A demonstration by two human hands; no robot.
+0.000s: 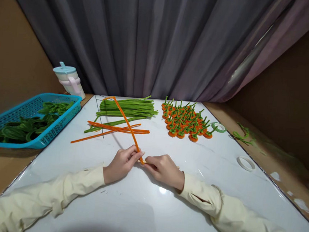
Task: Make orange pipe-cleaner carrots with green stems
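Observation:
My left hand (123, 164) is closed on an orange pipe cleaner (125, 119), pinching it near its lower end. From there the pipe cleaner rises away from me and bends sharply near its far end. My right hand (164, 170) is closed around a thin, pale wooden stick (146, 162), mostly hidden by the fingers. The stick's tip meets the pipe cleaner's end between my two hands. Just beyond my left hand, several loose orange pipe cleaners (118, 129) lie crossed on the white table (125, 207).
Behind them is a pile of green pipe cleaners (128, 107). Small orange pieces with green stems (183, 120) stand grouped at back right, near a green tape roll (218, 127) and white tape roll (246, 163). A blue basket (40, 144) of green leaves and a tumbler (69, 81) stand left.

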